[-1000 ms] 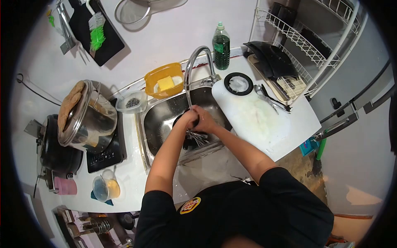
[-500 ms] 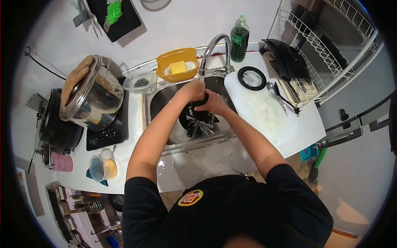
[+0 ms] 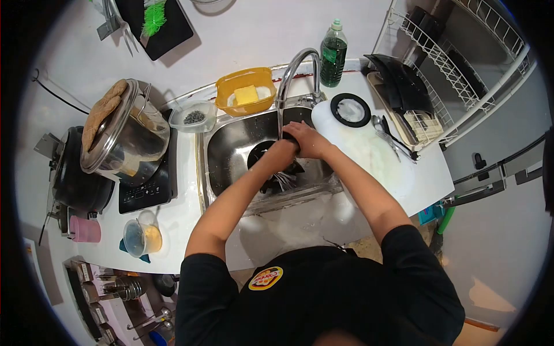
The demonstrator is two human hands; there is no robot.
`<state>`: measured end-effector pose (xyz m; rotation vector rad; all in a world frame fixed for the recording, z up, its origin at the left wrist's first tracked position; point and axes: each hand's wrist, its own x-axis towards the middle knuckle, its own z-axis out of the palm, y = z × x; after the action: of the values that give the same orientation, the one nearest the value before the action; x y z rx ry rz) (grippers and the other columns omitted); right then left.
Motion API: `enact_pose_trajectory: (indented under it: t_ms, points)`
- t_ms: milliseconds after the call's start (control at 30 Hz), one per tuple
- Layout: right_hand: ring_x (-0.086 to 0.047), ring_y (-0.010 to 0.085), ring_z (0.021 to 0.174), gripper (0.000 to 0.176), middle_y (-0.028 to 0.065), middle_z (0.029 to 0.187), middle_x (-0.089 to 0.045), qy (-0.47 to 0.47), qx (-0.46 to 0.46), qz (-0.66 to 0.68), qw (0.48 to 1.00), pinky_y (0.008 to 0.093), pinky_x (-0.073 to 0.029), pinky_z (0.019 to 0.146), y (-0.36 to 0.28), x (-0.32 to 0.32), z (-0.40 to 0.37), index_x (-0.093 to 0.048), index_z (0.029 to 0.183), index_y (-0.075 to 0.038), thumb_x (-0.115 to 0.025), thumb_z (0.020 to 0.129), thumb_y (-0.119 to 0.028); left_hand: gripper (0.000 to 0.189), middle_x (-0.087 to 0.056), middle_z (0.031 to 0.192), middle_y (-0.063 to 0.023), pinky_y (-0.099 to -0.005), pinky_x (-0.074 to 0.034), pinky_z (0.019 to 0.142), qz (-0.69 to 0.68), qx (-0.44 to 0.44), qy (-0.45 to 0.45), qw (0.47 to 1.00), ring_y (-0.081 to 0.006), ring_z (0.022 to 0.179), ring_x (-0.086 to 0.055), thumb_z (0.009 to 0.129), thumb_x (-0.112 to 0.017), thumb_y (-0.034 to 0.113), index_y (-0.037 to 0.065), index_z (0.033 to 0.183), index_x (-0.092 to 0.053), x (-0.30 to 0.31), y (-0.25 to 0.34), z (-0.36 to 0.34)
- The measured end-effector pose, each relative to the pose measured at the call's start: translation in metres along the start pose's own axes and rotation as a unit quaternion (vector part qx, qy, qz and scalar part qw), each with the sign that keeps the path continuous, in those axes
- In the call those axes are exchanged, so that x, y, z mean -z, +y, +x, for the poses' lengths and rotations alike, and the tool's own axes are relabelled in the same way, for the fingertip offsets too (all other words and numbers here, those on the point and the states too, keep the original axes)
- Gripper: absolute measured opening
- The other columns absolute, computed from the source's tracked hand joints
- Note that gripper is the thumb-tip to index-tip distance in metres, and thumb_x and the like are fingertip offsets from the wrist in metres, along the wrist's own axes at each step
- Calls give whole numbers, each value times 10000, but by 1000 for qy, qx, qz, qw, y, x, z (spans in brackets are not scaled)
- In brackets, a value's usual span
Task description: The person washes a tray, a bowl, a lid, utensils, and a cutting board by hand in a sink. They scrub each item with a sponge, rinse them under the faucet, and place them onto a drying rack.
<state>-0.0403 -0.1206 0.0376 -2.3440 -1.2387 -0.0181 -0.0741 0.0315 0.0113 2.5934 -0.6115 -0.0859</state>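
Note:
Both my hands are in the steel sink point(image 3: 222, 164), close under the running faucet point(image 3: 297, 56). My right hand point(image 3: 309, 140) is wrapped over a small dark round piece of dishware point(image 3: 290, 137), mostly covered by my fingers. Against its near side is my left hand point(image 3: 281, 154), closed, its fingertips hidden. The water stream point(image 3: 280, 122) falls right beside both hands. Below them in the basin lie a black dish point(image 3: 257, 151) and a bunch of metal utensils point(image 3: 284, 182), partly blocked by my left forearm.
Behind the sink stand a yellow basin point(image 3: 228, 106) with a sponge point(image 3: 246, 94), a clear tub point(image 3: 193, 118) and a green soap bottle point(image 3: 333, 57). A black-rimmed lid point(image 3: 350, 109) and cutlery point(image 3: 388, 134) lie right. Left are a large pot point(image 3: 130, 138) and a plastic cup point(image 3: 141, 237).
My left hand has come down and nearer to me, away from directly under the faucet. My right hand has shifted up and right, over the dark piece. The view has shifted slightly.

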Motion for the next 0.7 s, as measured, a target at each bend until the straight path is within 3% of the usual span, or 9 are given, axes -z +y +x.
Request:
enact_pose_trajectory:
  t_ms: [33, 67, 167, 200, 400, 500, 567, 633, 700]
  points:
    - [-392, 323, 1195, 753, 141, 1231, -448, 4, 10, 0, 1000, 526, -278, 1003, -4, -3, -1, -408, 1219, -98, -722, 535, -116, 160, -638, 846, -153, -367, -476, 731, 121, -75, -85, 986, -330, 783, -610, 722, -542, 105, 51, 838, -640, 3, -4, -3]
    - [-396, 320, 1191, 758, 139, 1228, -450, 7, 19, -2, 1000, 527, -280, 1002, -10, -7, -1, -406, 1218, -100, -723, 529, -112, 188, -627, 909, -164, -371, -477, 735, 228, -137, -56, 962, -317, 807, -603, 710, -559, 140, 60, 861, -637, -1, -10, -2]
    - [-413, 312, 1172, 733, 129, 1206, -464, 77, 10, 8, 997, 507, -291, 1001, -26, -21, -4, -426, 1184, -92, -726, 515, -111, 190, -604, 974, -178, -370, -476, 736, 194, -226, -44, 954, -328, 827, -589, 714, -563, 161, 73, 867, -635, -21, -34, 18]
    - [-417, 310, 1169, 723, 127, 1200, -469, 112, -6, 31, 993, 502, -294, 1000, -28, -26, -6, -432, 1172, -87, -727, 512, -113, 184, -581, 1025, -190, -377, -483, 720, 143, -169, 59, 973, -325, 842, -579, 728, -558, 162, 77, 874, -632, -21, -31, 20]
    - [-439, 297, 1150, 725, 129, 1167, -493, 78, -18, 96, 992, 488, -316, 977, -7, -6, -9, -439, 1158, -62, -743, 505, -139, 185, -582, 1050, -178, -393, -499, 704, -160, 90, 50, 982, -309, 917, -580, 730, -582, 173, 60, 867, -631, -3, 9, 11]
    - [-450, 300, 1134, 739, 131, 1156, -499, 38, 16, 66, 997, 470, -335, 962, -13, -6, -9, -436, 1168, -61, -752, 506, -148, 178, -587, 1051, -177, -384, -497, 726, 124, -6, -146, 982, -321, 910, -588, 725, -585, 144, 50, 869, -630, 7, 13, 4]
    - [-458, 307, 1118, 741, 132, 1154, -500, 49, 39, 45, 997, 449, -351, 950, -22, -11, -7, -438, 1166, -58, -758, 504, -154, 181, -600, 1011, -180, -355, -501, 728, 160, -47, -141, 976, -290, 873, -602, 728, -565, 96, 35, 885, -630, -27, -25, 18]
    - [-465, 316, 1098, 737, 133, 1154, -498, 98, 56, 28, 993, 425, -367, 935, -28, -24, -7, -443, 1155, -53, -764, 500, -160, 207, -604, 988, -181, -329, -498, 742, 119, -66, -109, 985, -264, 865, -602, 725, -562, 76, 32, 917, -627, -31, -33, 17]
    - [-488, 327, 1061, 735, 133, 1123, -518, 168, -7, 97, 981, 410, -394, 905, -31, -32, -8, -446, 1147, -48, -776, 502, -171, 239, -604, 978, -176, -308, -492, 758, -24, -41, -62, 997, -242, 874, -594, 722, -568, 79, 30, 950, -623, -26, -35, 13]
